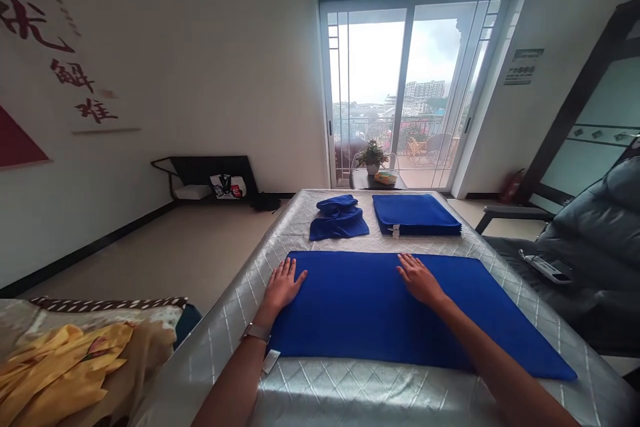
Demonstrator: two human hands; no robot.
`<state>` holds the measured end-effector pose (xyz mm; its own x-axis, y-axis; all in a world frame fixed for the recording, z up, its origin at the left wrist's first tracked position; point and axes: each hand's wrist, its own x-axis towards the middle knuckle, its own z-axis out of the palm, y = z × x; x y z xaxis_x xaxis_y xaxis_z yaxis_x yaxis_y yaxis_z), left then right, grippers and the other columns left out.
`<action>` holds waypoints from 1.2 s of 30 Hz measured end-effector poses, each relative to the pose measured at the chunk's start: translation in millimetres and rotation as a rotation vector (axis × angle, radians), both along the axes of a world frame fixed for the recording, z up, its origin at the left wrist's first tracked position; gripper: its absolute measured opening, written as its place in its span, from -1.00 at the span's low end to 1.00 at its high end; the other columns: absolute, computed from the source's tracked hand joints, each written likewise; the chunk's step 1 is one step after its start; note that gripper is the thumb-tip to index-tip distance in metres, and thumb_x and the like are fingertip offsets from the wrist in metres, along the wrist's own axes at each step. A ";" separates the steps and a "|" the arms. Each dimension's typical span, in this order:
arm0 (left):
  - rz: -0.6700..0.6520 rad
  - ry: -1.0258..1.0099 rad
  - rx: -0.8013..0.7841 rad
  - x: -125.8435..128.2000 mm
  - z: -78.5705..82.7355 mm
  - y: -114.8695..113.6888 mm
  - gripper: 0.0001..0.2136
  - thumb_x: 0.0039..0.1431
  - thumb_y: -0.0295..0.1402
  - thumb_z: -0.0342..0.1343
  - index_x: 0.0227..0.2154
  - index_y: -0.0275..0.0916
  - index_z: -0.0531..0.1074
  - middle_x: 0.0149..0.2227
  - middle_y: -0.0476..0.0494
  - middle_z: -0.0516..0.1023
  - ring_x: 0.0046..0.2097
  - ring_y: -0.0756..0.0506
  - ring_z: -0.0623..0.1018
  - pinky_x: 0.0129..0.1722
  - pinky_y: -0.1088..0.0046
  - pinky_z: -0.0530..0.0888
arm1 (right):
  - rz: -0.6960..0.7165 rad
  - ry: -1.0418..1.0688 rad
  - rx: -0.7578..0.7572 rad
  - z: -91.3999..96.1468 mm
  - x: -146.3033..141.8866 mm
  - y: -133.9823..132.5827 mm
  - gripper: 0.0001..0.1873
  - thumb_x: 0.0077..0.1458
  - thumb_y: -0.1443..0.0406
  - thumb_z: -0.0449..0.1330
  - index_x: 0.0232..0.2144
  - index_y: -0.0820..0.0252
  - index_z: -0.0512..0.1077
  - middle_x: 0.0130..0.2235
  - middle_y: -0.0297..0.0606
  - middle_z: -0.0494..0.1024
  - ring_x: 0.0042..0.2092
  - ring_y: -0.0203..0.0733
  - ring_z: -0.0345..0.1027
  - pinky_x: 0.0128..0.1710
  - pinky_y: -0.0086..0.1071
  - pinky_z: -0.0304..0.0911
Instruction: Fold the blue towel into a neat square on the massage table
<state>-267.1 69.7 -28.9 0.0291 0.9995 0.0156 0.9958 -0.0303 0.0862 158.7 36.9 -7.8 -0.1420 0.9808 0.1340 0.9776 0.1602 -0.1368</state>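
Resting on the blue cloth (355,310), my left hand (283,285) lay open and flat at its left end, close to the far corner; my right hand (419,280) lay open too, palm down, its fingertips by the far edge; the cloth itself was spread out smooth in front of me, across the silver quilted cover (360,390), with a white tag (271,361) at its near left corner; beyond it, a crumpled blue piece (340,221) sat to the left, and a neat stack of blue cloths (415,212) to the right.
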 end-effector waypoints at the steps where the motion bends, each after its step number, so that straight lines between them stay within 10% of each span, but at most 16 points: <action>1: -0.002 0.003 0.003 -0.2 -0.6 -0.1 -0.24 0.38 0.10 -0.44 0.41 -0.40 -0.08 0.44 -0.29 -0.13 0.44 -0.23 -0.06 0.38 0.09 -0.06 | 0.046 0.020 -0.023 0.8 -21.4 3.3 -0.28 0.37 0.04 -0.33 0.39 0.35 0.02 0.43 -0.18 -0.01 0.44 -0.15 -0.24 0.40 -0.21 -0.26; 6: -0.006 0.006 0.019 -2.8 -6.0 1.2 -0.27 0.39 0.08 -0.45 0.41 -0.37 -0.07 0.44 -0.29 -0.13 0.44 -0.23 -0.04 0.37 0.07 -0.02 | 0.037 0.009 -0.162 -5.7 -57.3 16.8 -0.22 0.35 -0.03 -0.39 0.42 0.32 -0.09 0.45 -0.23 -0.13 0.45 -0.19 -0.36 0.41 -0.17 -0.36; 17: -0.018 0.006 0.052 -6.0 -13.5 5.7 -0.28 0.39 0.07 -0.42 0.40 -0.37 -0.02 0.43 -0.32 -0.07 0.43 -0.25 -0.01 0.36 0.03 0.04 | -0.455 -0.084 -0.169 -21.0 163.3 -17.5 -0.24 0.34 0.08 -0.34 0.41 0.46 -0.11 0.45 -0.10 -0.13 0.44 -0.10 -0.29 0.41 -0.12 -0.31; 25: 0.041 0.079 0.052 2.5 2.7 1.6 -0.26 0.40 0.07 -0.40 0.38 -0.46 0.00 0.42 -0.38 -0.05 0.43 -0.26 0.00 0.38 0.07 -0.04 | -0.512 -0.032 -0.148 -24.2 177.4 -22.2 -0.22 0.33 0.05 -0.37 0.41 0.46 -0.10 0.45 -0.10 -0.13 0.44 -0.07 -0.28 0.40 -0.10 -0.28; 36: -0.504 -0.167 0.043 230.2 14.5 15.6 -0.30 0.40 0.07 -0.44 0.38 -0.30 0.08 0.42 -0.26 0.02 0.44 -0.18 -0.01 0.40 0.14 -0.03 | -0.495 -0.036 -0.107 -28.6 180.6 -23.6 -0.22 0.32 0.05 -0.37 0.40 0.46 -0.07 0.44 -0.09 -0.09 0.44 -0.07 -0.24 0.40 -0.12 -0.27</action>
<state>-36.9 85.3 -14.4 0.4990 0.8606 0.1016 0.8297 -0.5083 0.2309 339.3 13.3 -36.5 0.3407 0.9396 0.0331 0.9371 -0.3366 -0.0922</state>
